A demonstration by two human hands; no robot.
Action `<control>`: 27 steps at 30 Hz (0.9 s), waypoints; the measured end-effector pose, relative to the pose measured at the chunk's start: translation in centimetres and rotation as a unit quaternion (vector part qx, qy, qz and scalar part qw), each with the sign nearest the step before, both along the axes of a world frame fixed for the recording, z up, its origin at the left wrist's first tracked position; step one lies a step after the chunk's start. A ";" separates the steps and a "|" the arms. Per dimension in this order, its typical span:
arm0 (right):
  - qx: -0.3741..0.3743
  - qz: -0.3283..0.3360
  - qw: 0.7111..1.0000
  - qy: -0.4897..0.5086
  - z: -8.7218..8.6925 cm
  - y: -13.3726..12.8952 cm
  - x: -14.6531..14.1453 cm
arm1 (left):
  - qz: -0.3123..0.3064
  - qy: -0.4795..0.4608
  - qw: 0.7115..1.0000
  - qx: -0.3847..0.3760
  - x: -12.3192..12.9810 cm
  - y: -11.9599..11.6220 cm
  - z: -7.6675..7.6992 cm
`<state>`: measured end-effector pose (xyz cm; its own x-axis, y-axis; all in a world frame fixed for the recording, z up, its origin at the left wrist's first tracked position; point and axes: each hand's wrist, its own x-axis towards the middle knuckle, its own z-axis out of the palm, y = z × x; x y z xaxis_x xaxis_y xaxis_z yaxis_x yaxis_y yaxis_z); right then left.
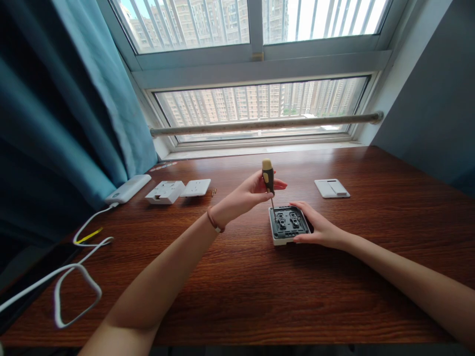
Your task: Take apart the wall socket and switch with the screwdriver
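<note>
My left hand (256, 190) holds a screwdriver (267, 175) with a yellow and black handle, nearly upright. Its thin shaft points down to the left part of a square switch box (287, 231), which has a dark inner face and a white base. My right hand (315, 227) grips the box at its right side, thumb at the near edge and fingers at the far right corner. The box lies on the brown wooden table (237, 296). Where the screwdriver's tip meets the box is too small to make out exactly.
A white switch cover (331, 188) lies at the back right. Left of my hands are a white box (165, 192), a white socket plate (196, 188), small screws (213, 192), a white power device (129, 189), its cable (83, 267) and a yellow strip (89, 236).
</note>
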<state>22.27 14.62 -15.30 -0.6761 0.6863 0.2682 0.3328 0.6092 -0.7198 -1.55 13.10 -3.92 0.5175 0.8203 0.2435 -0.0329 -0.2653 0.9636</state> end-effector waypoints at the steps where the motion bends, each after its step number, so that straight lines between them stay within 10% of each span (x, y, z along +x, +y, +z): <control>1: 0.000 0.000 1.000 0.000 0.0 0.0 0.0 | -0.010 0.003 1.000 -0.006 -0.2 0.0 0.1; 5: -0.003 0.000 1.000 0.001 0.0 0.0 0.0 | 0.012 0.043 0.999 0.014 -0.3 0.3 -0.1; 10: -0.001 -0.001 1.000 -0.003 0.3 -0.1 -0.1 | 0.183 0.132 0.969 0.100 0.3 0.7 -1.3; 20: -0.004 -0.001 1.000 0.004 -0.1 0.0 0.0 | -0.010 0.012 1.000 -0.013 -0.2 0.3 0.2; 27: -0.002 0.000 1.000 -0.005 0.2 0.0 -0.1 | 0.172 0.098 0.978 0.067 0.3 0.7 -1.1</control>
<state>22.13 14.60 -15.13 -0.6794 0.6867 0.2584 0.3400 0.6068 -0.7185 -1.27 13.83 -5.00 0.2644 0.9215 0.2844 0.2619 -0.3524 0.8985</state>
